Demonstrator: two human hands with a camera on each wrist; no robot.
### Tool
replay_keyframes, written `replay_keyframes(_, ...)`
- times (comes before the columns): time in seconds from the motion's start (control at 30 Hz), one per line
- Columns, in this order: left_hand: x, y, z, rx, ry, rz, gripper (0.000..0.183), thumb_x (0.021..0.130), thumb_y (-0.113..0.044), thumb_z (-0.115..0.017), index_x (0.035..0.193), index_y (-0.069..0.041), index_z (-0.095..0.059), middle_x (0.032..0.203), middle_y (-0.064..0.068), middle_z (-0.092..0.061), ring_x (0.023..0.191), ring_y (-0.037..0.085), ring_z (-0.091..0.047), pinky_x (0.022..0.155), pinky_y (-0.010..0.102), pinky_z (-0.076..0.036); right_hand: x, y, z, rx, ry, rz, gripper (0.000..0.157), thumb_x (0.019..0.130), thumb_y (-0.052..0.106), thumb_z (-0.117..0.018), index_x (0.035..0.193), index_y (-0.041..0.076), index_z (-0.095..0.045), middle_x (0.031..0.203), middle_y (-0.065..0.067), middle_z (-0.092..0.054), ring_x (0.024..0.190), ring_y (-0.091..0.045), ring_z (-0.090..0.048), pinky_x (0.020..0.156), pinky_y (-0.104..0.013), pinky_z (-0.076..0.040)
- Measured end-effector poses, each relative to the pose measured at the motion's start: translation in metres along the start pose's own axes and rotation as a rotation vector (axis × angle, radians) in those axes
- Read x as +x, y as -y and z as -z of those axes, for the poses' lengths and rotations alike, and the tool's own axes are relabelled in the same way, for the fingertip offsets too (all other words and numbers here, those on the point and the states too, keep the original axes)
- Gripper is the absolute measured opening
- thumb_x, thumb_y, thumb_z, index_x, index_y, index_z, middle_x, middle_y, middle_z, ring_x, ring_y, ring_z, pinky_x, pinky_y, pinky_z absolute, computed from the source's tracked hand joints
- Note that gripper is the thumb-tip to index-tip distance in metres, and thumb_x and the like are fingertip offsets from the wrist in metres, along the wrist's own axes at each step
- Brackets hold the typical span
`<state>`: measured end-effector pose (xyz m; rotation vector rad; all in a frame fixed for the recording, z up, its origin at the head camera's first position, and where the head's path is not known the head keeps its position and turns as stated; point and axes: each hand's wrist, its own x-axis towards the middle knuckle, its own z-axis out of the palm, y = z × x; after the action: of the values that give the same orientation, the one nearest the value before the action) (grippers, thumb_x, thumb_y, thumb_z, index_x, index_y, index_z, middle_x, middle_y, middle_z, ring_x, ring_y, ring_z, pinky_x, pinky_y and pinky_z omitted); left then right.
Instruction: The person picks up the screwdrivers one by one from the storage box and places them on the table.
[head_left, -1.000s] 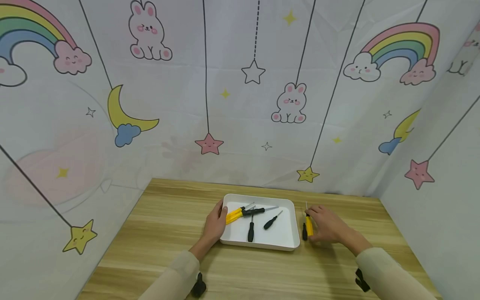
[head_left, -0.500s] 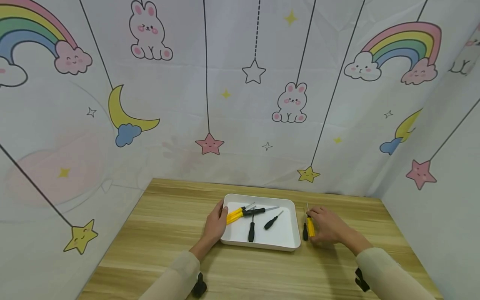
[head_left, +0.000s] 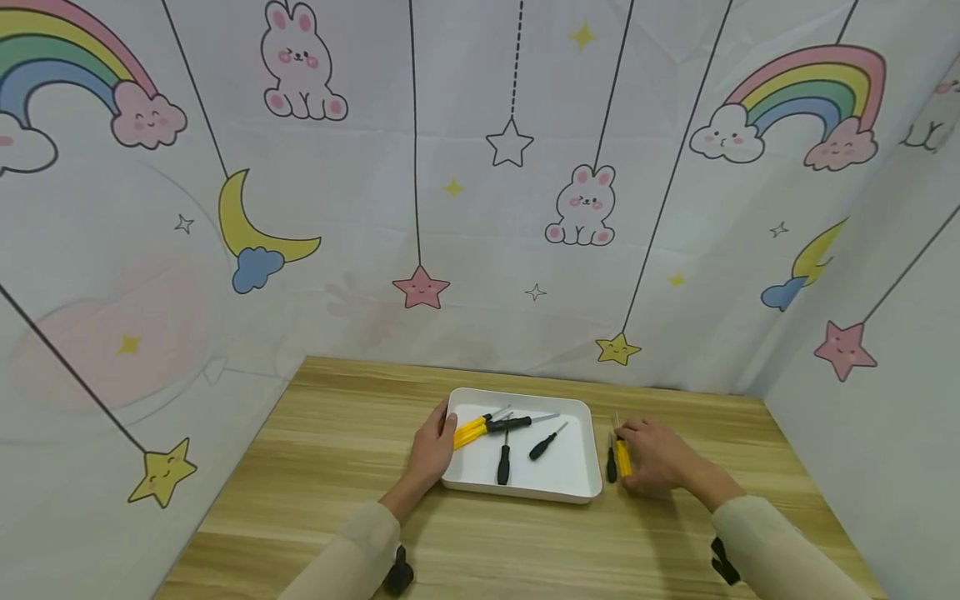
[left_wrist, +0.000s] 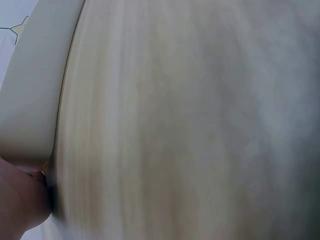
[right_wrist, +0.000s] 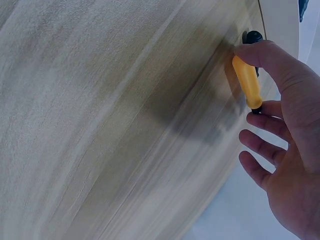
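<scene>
My left hand (head_left: 432, 442) grips the left wall of a white tray (head_left: 558, 471), its thumb over the rim. Several screwdrivers lie inside: yellow-handled screwdrivers (head_left: 470, 430) near that thumb, a black screwdriver (head_left: 508, 425) overlapping them, another black screwdriver (head_left: 503, 465) pointing away, and a smaller black screwdriver (head_left: 540, 447) at a slant. Right of the tray, my right hand (head_left: 660, 454) pinches a yellow-handled screwdriver (right_wrist: 246, 80) by the two ends of its handle, between thumb and index finger. Close on its left lies a small black screwdriver (head_left: 611, 468). The other right fingers are loosely bent in the right wrist view.
The wooden table (head_left: 315, 483) ends at a white patterned curtain (head_left: 480, 250) behind and at the right. A black object (head_left: 398, 571) shows by the left sleeve, and a black strap (head_left: 723, 560) by the right one.
My right hand has shifted slightly right and nearer with the yellow-handled screwdriver, widening its gap from the small black one. My left hand and the tray have stayed put.
</scene>
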<state>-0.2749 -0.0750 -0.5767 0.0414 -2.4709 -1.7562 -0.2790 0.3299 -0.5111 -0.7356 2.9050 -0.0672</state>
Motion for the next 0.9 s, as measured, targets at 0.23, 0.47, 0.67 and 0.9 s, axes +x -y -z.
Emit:
replay_keyframes(0.23, -0.0016, -0.0011, 0.0002, -0.003, 0.004, -0.002, 0.053, 0.115, -0.024, -0.045, 0.162, 0.001, -0.039, 0.164, 0.021, -0.043, 0.150, 0.037, -0.043, 0.122, 0.053, -0.038, -0.0019, 0.0006, -0.0026, 0.013, 0.014, -0.023, 0.087, 0.074, 0.047, -0.091, 0.141, -0.002, -0.063, 0.142, -0.021, -0.061, 0.129, -0.044, -0.056, 0.111, -0.063, -0.046)
replay_keyframes(0.47, -0.0010, -0.0008, 0.0004, 0.004, 0.004, 0.009, 0.053, 0.115, -0.025, -0.045, 0.162, 0.000, -0.039, 0.164, 0.020, -0.043, 0.150, 0.037, -0.043, 0.121, 0.053, -0.038, -0.0028, -0.0011, -0.0047, 0.037, 0.011, -0.019, 0.087, 0.076, 0.046, -0.090, 0.142, -0.003, -0.063, 0.142, -0.023, -0.061, 0.128, -0.046, -0.056, 0.110, -0.064, -0.046)
replay_keyframes(0.67, -0.0014, 0.0000, 0.0015, 0.001, 0.009, 0.011, 0.053, 0.115, -0.025, -0.045, 0.162, 0.000, -0.038, 0.165, 0.020, -0.042, 0.150, 0.037, -0.043, 0.122, 0.053, -0.038, -0.0039, -0.0009, -0.0044, 0.063, 0.023, -0.025, 0.088, 0.076, 0.044, -0.089, 0.143, -0.005, -0.061, 0.144, -0.026, -0.059, 0.132, -0.052, -0.052, 0.111, -0.067, -0.044)
replay_keyframes(0.9, -0.0025, -0.0003, 0.0032, 0.001, 0.009, 0.004, 0.053, 0.115, -0.024, -0.045, 0.162, 0.000, -0.039, 0.164, 0.020, -0.043, 0.150, 0.037, -0.043, 0.122, 0.053, -0.038, -0.0043, 0.0032, -0.0026, 0.089, 0.037, -0.037, 0.086, 0.073, 0.039, -0.092, 0.142, -0.003, -0.062, 0.143, -0.024, -0.059, 0.133, -0.050, -0.052, 0.111, -0.066, -0.045)
